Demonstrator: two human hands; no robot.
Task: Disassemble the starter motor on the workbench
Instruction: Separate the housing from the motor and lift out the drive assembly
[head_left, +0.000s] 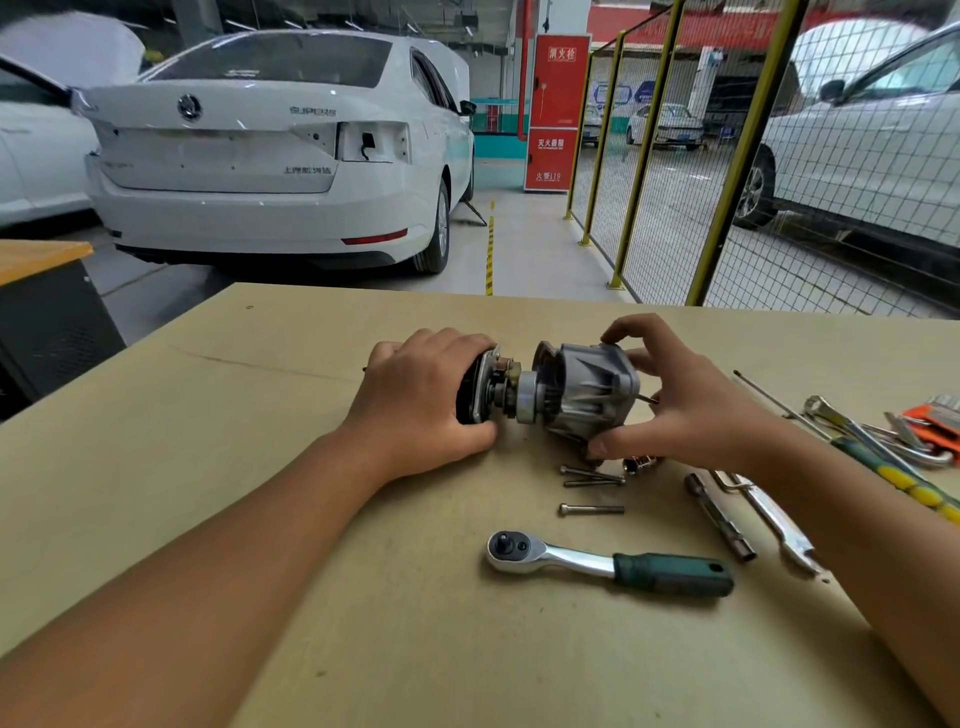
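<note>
Right hand fingers curled round grey drive-end housing, thumb low at near edge, fingertips over top and far side. Left hand wrapped over black motor body, fingers clamped round it, most of body hidden under palm. Starter motor lying sideways on workbench, mid-table, between both hands.

Housing already parted from body: gap open between them, shaft with pinion gear and small brass-coloured parts exposed. Looks like mid pull-apart, housing not fully off shaft yet. Thin pin or rod end sticking out right of housing near right palm, cannot tell what.

Done, judging by layout: 3 long bolts out and lying loose on bench just in front of housing, 2 together, 1 a little nearer. Small spring-like part beside them, partly under right hand. Ratchet wrench with green handle set down nearer camera, no socket on its drive.

Left, as a guess: slide housing clear, then armature, brush end, solenoid bits; cannot see far end of body, so state there unknown. Roughly early-to-middle.

Further right: socket extension bar, chrome tool beside it, green-yellow screwdriver, spanners, orange item at edge. Beyond bench: white car, yellow mesh fence, red fire cabinet.
</note>
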